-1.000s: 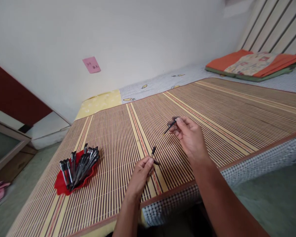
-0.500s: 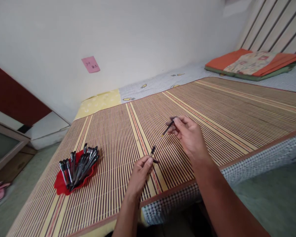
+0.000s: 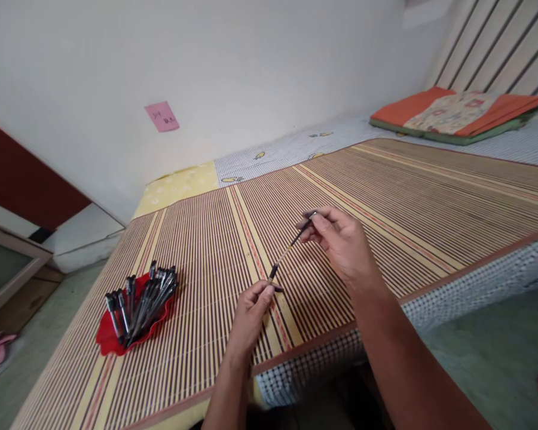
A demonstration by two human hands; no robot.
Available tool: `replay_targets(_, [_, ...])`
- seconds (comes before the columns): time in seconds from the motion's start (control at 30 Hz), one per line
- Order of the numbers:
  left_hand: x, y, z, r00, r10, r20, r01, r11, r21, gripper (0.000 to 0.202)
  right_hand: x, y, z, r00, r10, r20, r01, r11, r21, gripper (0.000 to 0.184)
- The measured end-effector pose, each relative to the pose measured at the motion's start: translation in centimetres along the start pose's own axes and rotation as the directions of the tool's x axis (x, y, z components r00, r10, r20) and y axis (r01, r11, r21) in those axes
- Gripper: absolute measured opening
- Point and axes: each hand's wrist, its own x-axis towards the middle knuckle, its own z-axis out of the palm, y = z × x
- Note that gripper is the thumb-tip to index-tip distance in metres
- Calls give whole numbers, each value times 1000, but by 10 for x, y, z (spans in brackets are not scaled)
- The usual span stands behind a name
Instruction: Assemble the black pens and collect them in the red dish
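Observation:
My left hand is closed in a pinch around a pen barrel with a black grip, tilted up to the right. From its upper end runs a thin ink refill, clear near the barrel and dark further up. The fingertips of my right hand pinch the refill's far end, so the two pieces form one slanting line above the striped mat. How far the refill sits inside the barrel is hidden. To the left, several black-capped pens lie on a wavy-edged red dish.
A striped bamboo mat covers the bed, its front edge close to my forearms. Folded orange, floral and green bedding lies at the back right. A pink note is stuck on the white wall behind.
Both hands keep their pinches and have shifted very slightly left with the pen parts. The camera view has moved a little too; the pens on the dish look the same.

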Motion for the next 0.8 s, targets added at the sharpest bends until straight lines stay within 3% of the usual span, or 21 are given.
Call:
replay_targets(0.23, [-1,5,-4,992,52,111,-70,985,161,37,-1,-3,1,993,31,115,-22,996,-83,18])
replay_targets(0.4, [-3,4,0,986,-14,166,8,999,36,47,-5,-1,11,953,110,284,-72,988,-140,19])
replay_targets(0.6, [-2,0,-1,980,33,197,-6,991,-133,45,-6,10,14,882,184,434,-114,977,-183,20])
replay_targets(0.8, [-2,0,-5,983,49,180,-10,977,-213,41,-3,12,8,930,235,284,-173,959,-225,24])
